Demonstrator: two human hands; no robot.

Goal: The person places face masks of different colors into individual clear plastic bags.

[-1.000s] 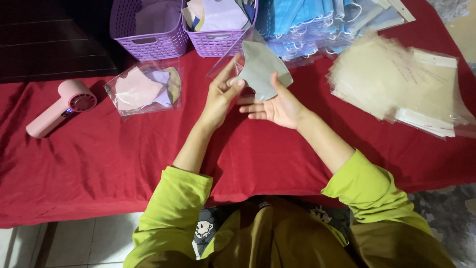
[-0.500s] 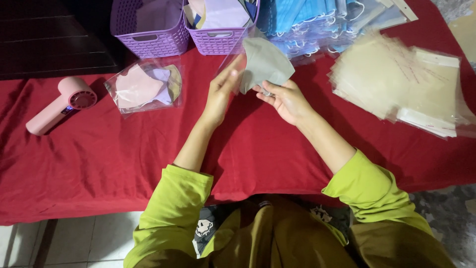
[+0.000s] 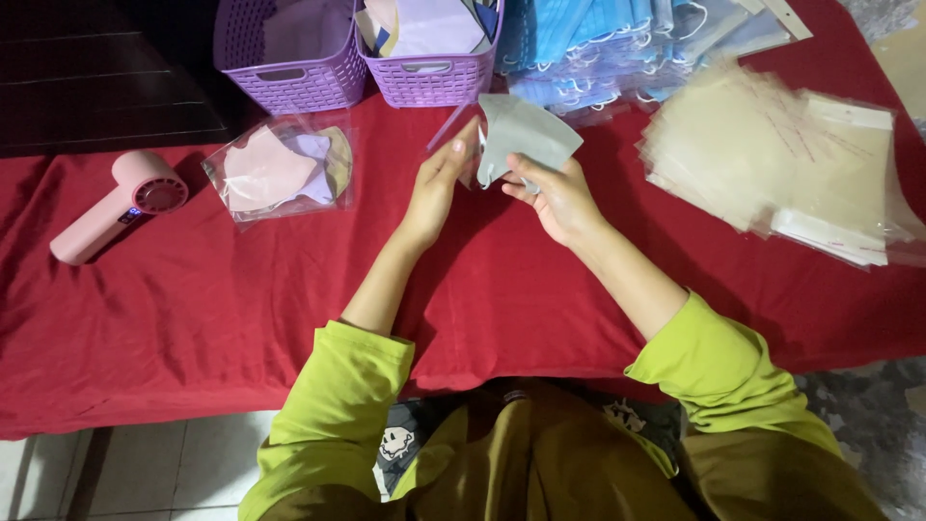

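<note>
Looks like a home packing setup: a table under a red cloth (image 3: 193, 318), tiled floor (image 3: 145, 473), purple baskets (image 3: 289, 68), stacks of blue masks (image 3: 598, 39) and clear bags (image 3: 772, 154).

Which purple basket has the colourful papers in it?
The right-hand purple plastic basket, nearest the blue masks; the left-hand purple plastic basket holds only something pale.

Before you lies a table under a red cloth (image 3: 241, 318). On it rest a pink handheld fan (image 3: 114, 205), a clear bag of masks (image 3: 282, 170), two purple baskets (image 3: 289, 68), a blue mask pile (image 3: 598, 43) and a stack of clear sleeves (image 3: 772, 154).
</note>
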